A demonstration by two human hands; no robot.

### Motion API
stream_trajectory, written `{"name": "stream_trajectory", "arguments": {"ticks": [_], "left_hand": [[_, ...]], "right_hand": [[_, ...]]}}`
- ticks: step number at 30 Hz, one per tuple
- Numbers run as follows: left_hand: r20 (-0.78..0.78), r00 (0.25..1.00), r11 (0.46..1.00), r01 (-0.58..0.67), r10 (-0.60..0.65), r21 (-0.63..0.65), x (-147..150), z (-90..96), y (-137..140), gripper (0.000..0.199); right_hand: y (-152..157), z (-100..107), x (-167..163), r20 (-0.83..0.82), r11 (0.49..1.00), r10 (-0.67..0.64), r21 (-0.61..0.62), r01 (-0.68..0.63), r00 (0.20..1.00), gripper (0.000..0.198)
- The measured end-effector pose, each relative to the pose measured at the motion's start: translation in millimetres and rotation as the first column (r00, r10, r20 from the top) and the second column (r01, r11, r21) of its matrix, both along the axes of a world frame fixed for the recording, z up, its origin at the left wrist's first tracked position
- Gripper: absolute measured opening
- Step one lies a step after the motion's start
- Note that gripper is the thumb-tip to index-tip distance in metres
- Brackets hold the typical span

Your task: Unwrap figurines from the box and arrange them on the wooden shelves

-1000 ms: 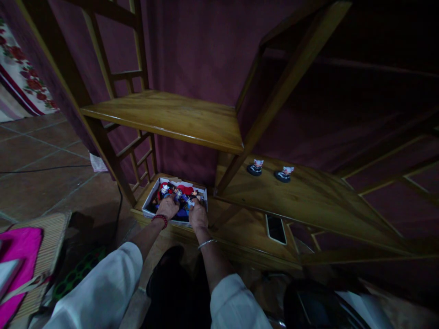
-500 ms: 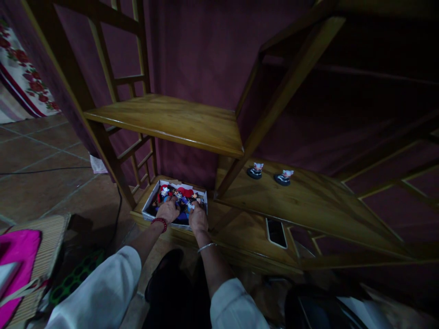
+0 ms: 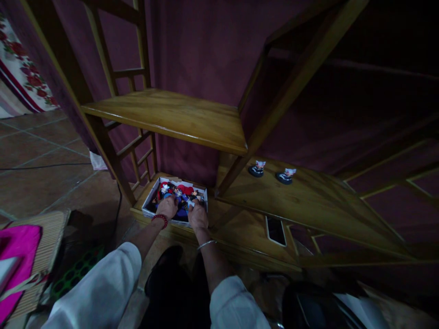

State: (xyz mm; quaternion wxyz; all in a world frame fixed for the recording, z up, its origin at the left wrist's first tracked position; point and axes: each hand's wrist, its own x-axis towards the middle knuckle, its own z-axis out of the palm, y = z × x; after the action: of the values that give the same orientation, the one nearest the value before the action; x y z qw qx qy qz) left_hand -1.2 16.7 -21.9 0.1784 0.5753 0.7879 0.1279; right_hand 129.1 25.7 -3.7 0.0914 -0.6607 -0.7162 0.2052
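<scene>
Nearest are the left sleeve and right sleeve, both pale, with dark-clad legs between them. At lower right sits a black, bulky thing, too dim to name. At lower left, a pink cloth lies on a woven mat, and a green thing with round shapes is beside it in shadow.

Further in, a red bead bracelet circles the left wrist and a thin silver bangle the right. The left hand reaches over the near wall of a white box, fingers bent down among small, bright toys; whether they grip one I cannot tell. The right hand is just beside it, over the box's right part, fingers curled in, with something white at the tips; I cannot tell if it is pinched.

The box stands on the left end of a low wooden ledge. To its right, on a board, two small figures with dark bases stand upright, apart. Above the box runs a shelf, and behind everything hangs a dull purple curtain
</scene>
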Motion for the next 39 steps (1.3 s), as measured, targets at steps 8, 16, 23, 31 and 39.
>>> {"name": "stream_trajectory", "arguments": {"ticks": [8,16,23,31,39], "left_hand": [[0.079,0.997,1.000,0.024,-0.024,-0.005,-2.6,0.3,0.9,0.042],[0.088,0.996,1.000,0.001,-0.001,0.001,-2.6,-2.5,1.5,0.039],[0.103,0.995,1.000,0.004,-0.006,0.024,-2.1,-1.4,0.7,0.039],[0.060,0.994,0.994,-0.097,0.095,0.040,-3.2,-4.4,-0.4,0.038],[0.132,0.971,0.980,-0.197,0.201,-0.038,-8.3,-0.9,2.0,0.033]], "right_hand": [[-0.9,2.6,-0.2,0.026,1.000,0.016,-0.024,-0.015,1.000,0.028],[0.9,-1.7,-0.5,-0.009,1.000,0.011,0.013,-0.011,1.000,0.031],[0.8,0.5,-0.4,-0.025,1.000,-0.001,-0.013,0.001,1.000,0.030],[-1.2,1.5,0.2,-0.029,1.000,-0.017,0.015,0.017,0.999,0.028],[-0.5,2.3,-0.3,-0.062,0.999,-0.020,0.038,0.022,0.998,0.026]]}}
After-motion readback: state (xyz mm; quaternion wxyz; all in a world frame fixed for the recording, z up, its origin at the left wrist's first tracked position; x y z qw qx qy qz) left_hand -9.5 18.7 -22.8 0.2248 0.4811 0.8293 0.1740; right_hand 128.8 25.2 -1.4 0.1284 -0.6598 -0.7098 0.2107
